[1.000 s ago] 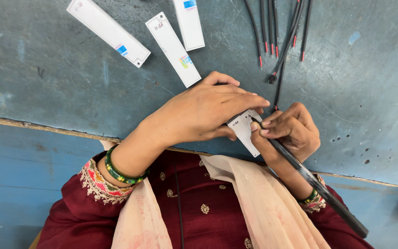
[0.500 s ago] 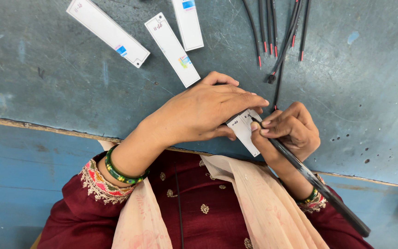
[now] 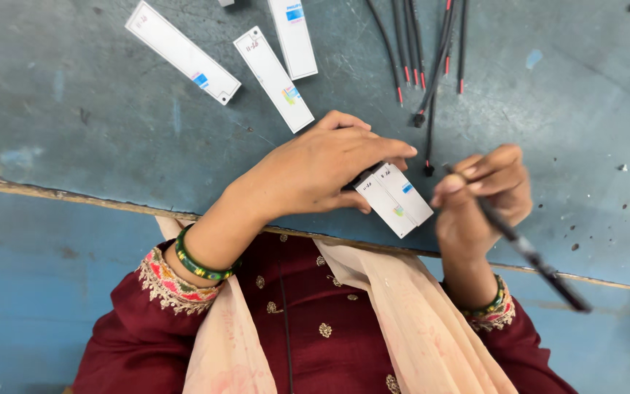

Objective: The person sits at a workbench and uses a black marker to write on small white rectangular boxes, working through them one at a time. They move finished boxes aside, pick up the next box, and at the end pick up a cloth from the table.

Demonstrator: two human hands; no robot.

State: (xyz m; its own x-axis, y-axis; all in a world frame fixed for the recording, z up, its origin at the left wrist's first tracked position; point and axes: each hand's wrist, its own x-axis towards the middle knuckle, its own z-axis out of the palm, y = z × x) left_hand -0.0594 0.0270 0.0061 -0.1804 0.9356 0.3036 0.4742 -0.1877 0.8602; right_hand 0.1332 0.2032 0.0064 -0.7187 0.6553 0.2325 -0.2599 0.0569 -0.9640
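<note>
My left hand (image 3: pixel 322 171) is curled over two small white rectangular modules (image 3: pixel 394 198) lying side by side at the near edge of the grey-blue table (image 3: pixel 96 138). Thumb and fingertips pinch their far end; my palm hides that end, so how they join, if they do, I cannot make out. Their near ends stick out past my fingers, each with a small coloured mark.

Just beside them, my right hand (image 3: pixel 484 197) is closed on a thin black cable (image 3: pixel 526 248) — pinched between thumb and forefinger near its tip. The hand and cable are blurred, so the cable's tip is hard to tell from my fingertips. The cable runs back toward my body past the table edge and ends out over my sleeve.

Beyond my left knuckles lie three longer white strips (image 3: pixel 273 79), fanned out and apart from one another; the middle strip's near end comes close to my fingers. A fourth is cut off by the top edge.

Beyond my right hand lies a loose bundle of black wires with red tips (image 3: pixel 417 51) — their far ends run out of view, and one wire's small black end sits just ahead of my right fingers.
</note>
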